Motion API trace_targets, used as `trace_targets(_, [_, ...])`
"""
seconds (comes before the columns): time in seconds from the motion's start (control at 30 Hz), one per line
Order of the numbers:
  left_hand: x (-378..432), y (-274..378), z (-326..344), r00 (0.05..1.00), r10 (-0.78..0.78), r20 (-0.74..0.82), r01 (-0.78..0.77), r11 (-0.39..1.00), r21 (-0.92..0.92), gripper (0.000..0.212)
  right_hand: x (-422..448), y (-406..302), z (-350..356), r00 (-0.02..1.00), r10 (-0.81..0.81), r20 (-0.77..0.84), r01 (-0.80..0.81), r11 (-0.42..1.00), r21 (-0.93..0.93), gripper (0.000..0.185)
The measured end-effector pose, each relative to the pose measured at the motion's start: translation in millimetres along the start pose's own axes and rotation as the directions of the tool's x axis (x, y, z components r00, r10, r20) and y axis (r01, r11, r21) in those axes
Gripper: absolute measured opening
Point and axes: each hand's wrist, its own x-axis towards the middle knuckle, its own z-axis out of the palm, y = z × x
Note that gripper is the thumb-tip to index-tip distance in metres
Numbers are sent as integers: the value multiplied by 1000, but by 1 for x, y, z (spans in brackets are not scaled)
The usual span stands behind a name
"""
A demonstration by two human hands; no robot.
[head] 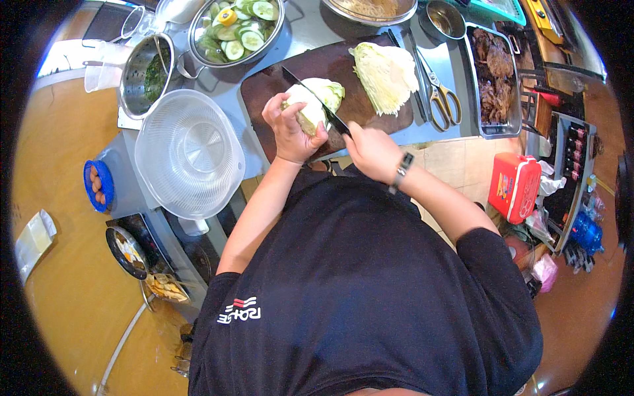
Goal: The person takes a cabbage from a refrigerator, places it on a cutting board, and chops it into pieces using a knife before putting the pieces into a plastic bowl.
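Note:
My left hand (290, 129) grips a pale piece of cabbage (313, 101) against a dark brown cutting board (282, 79). In my right hand (374, 151) is the handle of a knife (336, 119). Its dark blade lies slantwise across the cabbage piece, pointing away to the upper left; how deep it has cut, I cannot tell. A larger cabbage portion (386, 76), cut face up, rests on the right part of the board. Beside it lie a long dark utensil (420, 84) and scissors (443, 101) with tan-edged handles.
Left of the board stand a clear plastic colander (185, 163), a steel pot with chopped greens (130, 81) and a bowl of sliced cucumbers (200, 37). On the right are a metal tray of cooked meat (475, 94) and a small steel cup (427, 22). A noodle bowl (369, 20) stands beyond the board.

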Motion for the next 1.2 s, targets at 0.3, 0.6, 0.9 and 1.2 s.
trace_targets(0.3, [4,1,2,999,28,-16,-28,1000,-5,57,8,4,29,998,27,-61,-29,999,-30,20])
trace_targets(0.6, [2,3,0,1000,18,-9,-18,1000,16,55,-19,10,38,994,105,-16,-105,994,-15,19])
trace_targets(0.9, [3,-1,2,999,48,-12,-48,998,42,57,6,7,48,982,34,-188,-31,999,19,19])
trace_targets(1.2, [4,3,1,999,45,-11,-44,998,49,56,3,21,36,973,37,-229,-43,999,-22,20])
